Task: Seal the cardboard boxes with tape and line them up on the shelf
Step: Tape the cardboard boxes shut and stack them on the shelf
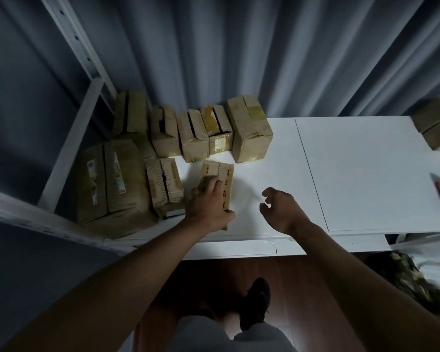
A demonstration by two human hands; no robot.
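White shelf out in front, a row of cardboard boxes lined along its back left. Left hand grips a small box lying just before that row. Right hand hovers beside it, fingers loosely curled, holding nothing.

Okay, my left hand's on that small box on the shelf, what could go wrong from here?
1. The left hand grips the small box alone, while the right hand hovers open beside it, so the box may twist out of line as it moves.
2. It lies close to the neighbouring box; sliding it left could knock that one askew.
3. The back row stands just behind; pushing too far might shove those boxes back.
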